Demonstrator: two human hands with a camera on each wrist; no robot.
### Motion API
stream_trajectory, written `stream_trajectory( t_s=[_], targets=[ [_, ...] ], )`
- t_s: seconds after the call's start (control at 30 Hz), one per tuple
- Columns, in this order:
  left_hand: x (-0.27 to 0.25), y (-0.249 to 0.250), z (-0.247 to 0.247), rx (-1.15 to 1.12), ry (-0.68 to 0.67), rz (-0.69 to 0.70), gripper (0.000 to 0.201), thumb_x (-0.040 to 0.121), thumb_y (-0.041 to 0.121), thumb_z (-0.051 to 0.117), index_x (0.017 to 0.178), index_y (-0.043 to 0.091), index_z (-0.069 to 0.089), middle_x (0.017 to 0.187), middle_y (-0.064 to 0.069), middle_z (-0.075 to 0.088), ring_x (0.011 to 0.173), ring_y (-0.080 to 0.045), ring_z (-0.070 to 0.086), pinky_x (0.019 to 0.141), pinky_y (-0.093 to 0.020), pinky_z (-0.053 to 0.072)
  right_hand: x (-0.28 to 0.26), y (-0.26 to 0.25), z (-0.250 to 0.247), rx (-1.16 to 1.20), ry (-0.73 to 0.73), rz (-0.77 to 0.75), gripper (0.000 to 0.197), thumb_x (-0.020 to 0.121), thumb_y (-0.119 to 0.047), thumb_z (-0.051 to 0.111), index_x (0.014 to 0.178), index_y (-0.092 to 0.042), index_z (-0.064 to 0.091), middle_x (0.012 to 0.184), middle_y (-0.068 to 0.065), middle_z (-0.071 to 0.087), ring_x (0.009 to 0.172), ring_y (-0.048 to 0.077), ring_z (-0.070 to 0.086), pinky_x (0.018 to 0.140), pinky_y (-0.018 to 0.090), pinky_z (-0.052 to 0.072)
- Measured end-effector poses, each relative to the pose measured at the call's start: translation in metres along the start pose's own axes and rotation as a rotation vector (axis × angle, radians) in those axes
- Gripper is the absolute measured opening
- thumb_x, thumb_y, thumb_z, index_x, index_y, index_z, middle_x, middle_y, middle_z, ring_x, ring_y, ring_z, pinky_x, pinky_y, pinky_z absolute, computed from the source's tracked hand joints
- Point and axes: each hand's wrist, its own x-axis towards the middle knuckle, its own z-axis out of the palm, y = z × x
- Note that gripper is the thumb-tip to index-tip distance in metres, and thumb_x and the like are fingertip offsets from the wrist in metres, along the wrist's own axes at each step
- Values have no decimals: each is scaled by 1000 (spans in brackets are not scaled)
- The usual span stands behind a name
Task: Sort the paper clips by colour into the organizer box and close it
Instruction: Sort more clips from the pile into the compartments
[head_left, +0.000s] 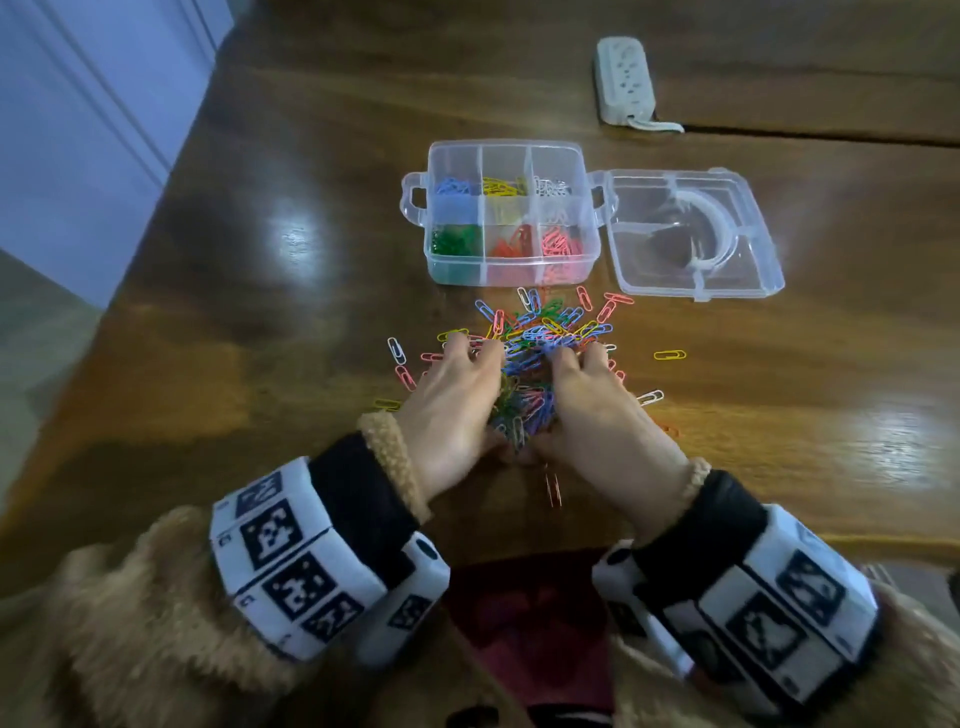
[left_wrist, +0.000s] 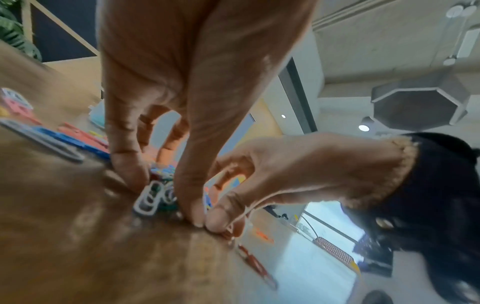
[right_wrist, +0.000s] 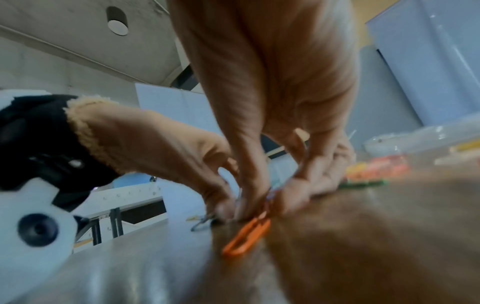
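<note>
A dark, glossy wooden tabletop (head_left: 270, 291) fills the head view, with a pale wall panel at its left edge. A white power strip (head_left: 626, 80) is seen at the far side. The clear box (head_left: 506, 215) stands open in the middle, its lid (head_left: 691, 234) folded flat to the right. Six compartments are seen: blue, yellow and white clips in the far row, green, orange and pink in the near row. Just in front of the box a mixed pile (head_left: 545, 332) of clips is spread, with strays scattered around it. The pile is enclosed from both sides by the left hand (head_left: 452, 410) and the right hand (head_left: 597, 415), the thumbs meeting at the near edge. The fingers (left_wrist: 124, 156) of both hands are curled down onto the tabletop around the clips, tips pressed close together. An orange clip (right_wrist: 246, 236) lies loose just beside the thumbs, nearer the person.
</note>
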Motion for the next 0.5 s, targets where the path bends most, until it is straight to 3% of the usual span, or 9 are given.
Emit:
stream_trajectory(
  t_s=[0.17, 0.3, 0.4, 0.5],
  targets=[
    [28, -6, -9, -142, -24, -106, 49, 72, 22, 82, 112, 12, 55, 99, -1, 47, 99, -25, 57, 86, -32, 44, 12, -1, -6, 94, -9, 27, 77, 64, -17, 82, 127, -13, 38, 113, 7, 32, 99, 33, 55, 81, 33, 41],
    [35, -4, -12, -241, -41, -163, 51, 74, 19, 81, 115, 9, 54, 113, -7, 59, 107, -23, 57, 82, -22, 37, 15, 0, -6, 87, 23, 9, 54, 74, -22, 75, 118, -16, 45, 101, 0, 28, 95, 30, 55, 70, 27, 34],
    [37, -6, -17, -371, -109, -232, 50, 75, 21, 80, 116, 14, 52, 120, -8, 57, 107, -24, 57, 82, -28, 43, 22, 4, -8, 53, 16, -24, 38, 76, -18, 72, 110, -17, 55, 97, -1, 38, 97, 26, 54, 66, 21, 27],
    [37, -9, -29, -604, -151, -262, 46, 72, 11, 80, 107, 18, 50, 120, -11, 55, 99, -27, 63, 78, -39, 54, 28, 15, -20, 100, 69, -10, 16, 78, -11, 68, 93, -17, 67, 86, 0, 57, 90, 21, 59, 64, 17, 35]
  ],
)
